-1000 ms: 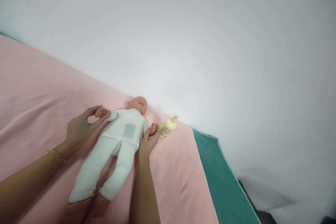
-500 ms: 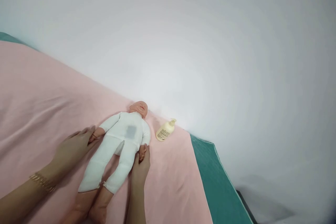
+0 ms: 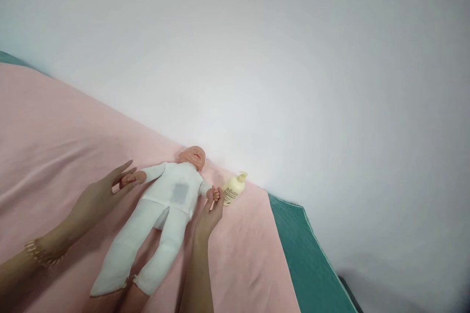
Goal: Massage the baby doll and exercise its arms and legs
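Note:
A baby doll (image 3: 172, 188) with a white cloth body lies on its back on a pink sheet (image 3: 242, 259), head toward the wall. My left hand (image 3: 106, 188), with a gold bracelet at the wrist, has its thumb and fingers around the doll's hand at the left. At the right, my right hand (image 3: 210, 215) pinches the doll's other hand between thumb and fingers. Both doll arms are spread outward. Just beyond my right fingertips a pale yellow pump bottle (image 3: 234, 188) stands on the sheet, partly hidden by them. The doll's feet fall outside the view.
A white wall (image 3: 293, 83) rises behind the far edge of the sheet. Green covering (image 3: 308, 254) shows past the sheet on the right, and a green strip (image 3: 14, 60) at the far left. A dark edge (image 3: 348, 293) lies at lower right.
Both doll arms have been moved outward and up from beside its body, my hands moving with them. My right hand now reaches close to the bottle. The view has shifted slightly.

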Tool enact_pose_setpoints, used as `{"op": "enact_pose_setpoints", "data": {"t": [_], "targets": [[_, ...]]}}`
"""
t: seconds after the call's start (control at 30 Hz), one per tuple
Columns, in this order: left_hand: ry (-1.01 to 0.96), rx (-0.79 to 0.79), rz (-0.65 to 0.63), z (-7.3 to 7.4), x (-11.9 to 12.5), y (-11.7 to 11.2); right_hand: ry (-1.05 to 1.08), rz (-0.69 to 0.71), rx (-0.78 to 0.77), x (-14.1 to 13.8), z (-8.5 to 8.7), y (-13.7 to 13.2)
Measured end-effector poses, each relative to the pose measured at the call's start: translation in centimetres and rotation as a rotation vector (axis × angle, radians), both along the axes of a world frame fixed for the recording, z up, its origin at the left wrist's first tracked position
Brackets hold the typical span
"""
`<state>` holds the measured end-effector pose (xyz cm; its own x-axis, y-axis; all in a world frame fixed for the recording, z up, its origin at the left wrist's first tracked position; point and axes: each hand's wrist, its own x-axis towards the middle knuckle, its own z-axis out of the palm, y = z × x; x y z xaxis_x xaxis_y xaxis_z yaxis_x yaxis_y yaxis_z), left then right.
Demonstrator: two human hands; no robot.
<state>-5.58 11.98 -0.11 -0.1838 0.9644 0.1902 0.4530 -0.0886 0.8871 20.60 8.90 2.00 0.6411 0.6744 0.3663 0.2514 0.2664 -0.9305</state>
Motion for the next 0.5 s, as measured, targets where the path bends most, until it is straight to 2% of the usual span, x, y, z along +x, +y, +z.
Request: {"op": "enact_pose_setpoints", "data": {"t": [0.17,0.3,0.4,0.5], "targets": [[0.001,0.149,0.044,2.0,0.7,4.1,-0.072,0.053,0.041,1.8,0.7,5.3],[-0.107,0.242,0.059,3.0,2.1,7.4,-0.099,0.126,0.006,3.1,0.7,9.5],[-0.196,0.233,0.044,3.2,3.2,10.2,-0.114,0.16,-0.078,4.3,0.3,11.8],[-0.272,0.132,-0.054,2.6,4.4,13.3,-0.124,0.128,-0.181,5.3,-0.7,13.7]]}}
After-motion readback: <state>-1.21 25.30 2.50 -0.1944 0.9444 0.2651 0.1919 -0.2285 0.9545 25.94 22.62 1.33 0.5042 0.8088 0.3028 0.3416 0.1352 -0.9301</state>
